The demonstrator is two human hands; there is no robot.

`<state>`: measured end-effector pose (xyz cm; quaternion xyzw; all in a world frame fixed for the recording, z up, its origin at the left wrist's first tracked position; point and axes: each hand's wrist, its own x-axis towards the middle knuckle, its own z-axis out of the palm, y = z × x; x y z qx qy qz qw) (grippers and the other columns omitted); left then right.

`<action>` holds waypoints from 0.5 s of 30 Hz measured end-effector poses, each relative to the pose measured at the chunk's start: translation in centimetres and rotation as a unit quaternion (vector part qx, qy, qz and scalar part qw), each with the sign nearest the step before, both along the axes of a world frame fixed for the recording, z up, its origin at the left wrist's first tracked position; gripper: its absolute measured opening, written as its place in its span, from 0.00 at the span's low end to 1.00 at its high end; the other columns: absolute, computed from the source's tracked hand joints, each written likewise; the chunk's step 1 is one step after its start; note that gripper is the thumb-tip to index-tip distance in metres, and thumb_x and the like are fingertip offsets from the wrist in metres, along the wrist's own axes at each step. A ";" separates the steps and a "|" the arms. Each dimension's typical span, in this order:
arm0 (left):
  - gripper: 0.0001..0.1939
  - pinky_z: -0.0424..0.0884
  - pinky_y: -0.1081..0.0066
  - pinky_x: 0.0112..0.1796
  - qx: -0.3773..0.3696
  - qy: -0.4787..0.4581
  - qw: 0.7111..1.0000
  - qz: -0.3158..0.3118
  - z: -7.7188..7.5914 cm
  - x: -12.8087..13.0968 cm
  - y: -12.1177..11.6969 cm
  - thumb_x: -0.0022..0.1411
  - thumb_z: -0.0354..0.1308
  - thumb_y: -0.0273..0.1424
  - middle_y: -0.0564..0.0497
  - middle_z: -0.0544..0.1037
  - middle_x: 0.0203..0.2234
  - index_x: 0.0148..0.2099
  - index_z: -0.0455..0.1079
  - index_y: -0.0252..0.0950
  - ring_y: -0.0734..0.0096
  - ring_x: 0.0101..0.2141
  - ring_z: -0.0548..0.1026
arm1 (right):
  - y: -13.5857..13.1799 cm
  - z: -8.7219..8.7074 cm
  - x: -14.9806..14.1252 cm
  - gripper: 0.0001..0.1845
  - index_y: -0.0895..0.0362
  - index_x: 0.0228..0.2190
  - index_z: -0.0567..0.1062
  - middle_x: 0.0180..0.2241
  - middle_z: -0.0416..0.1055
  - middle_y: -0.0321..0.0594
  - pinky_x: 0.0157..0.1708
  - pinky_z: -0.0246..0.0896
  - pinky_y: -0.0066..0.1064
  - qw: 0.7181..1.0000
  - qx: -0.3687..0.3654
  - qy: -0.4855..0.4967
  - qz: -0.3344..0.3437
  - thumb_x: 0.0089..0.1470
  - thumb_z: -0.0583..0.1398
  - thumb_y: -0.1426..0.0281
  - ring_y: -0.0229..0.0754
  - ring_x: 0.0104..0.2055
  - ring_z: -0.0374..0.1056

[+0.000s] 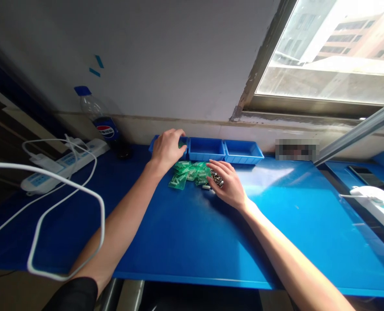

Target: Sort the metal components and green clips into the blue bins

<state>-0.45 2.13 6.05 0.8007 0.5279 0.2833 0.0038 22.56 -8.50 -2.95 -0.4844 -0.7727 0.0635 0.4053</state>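
My left hand (168, 147) is over the left blue bin (153, 141), covering most of it. Its fingers curve with the thumb apart, and a bit of green shows in the gap; whether that lies in the bin is unclear. My right hand (227, 183) hovers at a small heap of shiny metal pins (216, 177), fingers and thumb spread, partly hiding it. Between the hands lie several small green plastic bags (178, 180) with metal pins inside. A single loose pin (206, 187) rests on the table just left of my right thumb.
Two more blue bins, a middle bin (206, 156) and a right bin (244, 159), continue the row along the wall. A cola bottle (106, 128), a power strip (43, 178) and looping white cable (101, 216) occupy the left of the blue table (192, 242). Another power strip (378, 205) sits right.
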 end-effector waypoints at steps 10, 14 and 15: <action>0.22 0.78 0.65 0.43 -0.141 0.095 0.967 -0.189 -2.0 3.6 -2.2 0.59 0.66 0.37 0.43 0.86 0.41 0.55 0.81 0.40 0.50 0.43 0.84 | 0.4 0.0 1.4 0.17 0.48 0.54 0.77 0.54 0.79 0.43 0.60 0.67 0.50 0.996 -0.010 0.066 -0.062 0.66 0.60 0.64 0.53 0.57 0.73; 0.20 0.78 0.63 0.43 -0.128 0.122 0.970 -0.167 -2.6 4.2 -2.4 0.62 0.61 0.28 0.42 0.86 0.38 0.55 0.81 0.41 0.50 0.41 0.85 | 0.5 0.0 1.7 0.16 0.48 0.53 0.78 0.52 0.79 0.43 0.59 0.68 0.48 0.994 -0.010 0.082 -0.068 0.66 0.59 0.64 0.53 0.56 0.74; 0.19 0.78 0.63 0.44 -0.118 0.117 0.974 -0.156 -2.6 4.2 -2.3 0.63 0.60 0.26 0.42 0.86 0.39 0.54 0.82 0.40 0.50 0.42 0.85 | 0.5 -0.1 1.7 0.16 0.47 0.53 0.78 0.52 0.79 0.43 0.59 0.68 0.48 0.994 -0.012 0.084 -0.068 0.66 0.59 0.63 0.53 0.56 0.74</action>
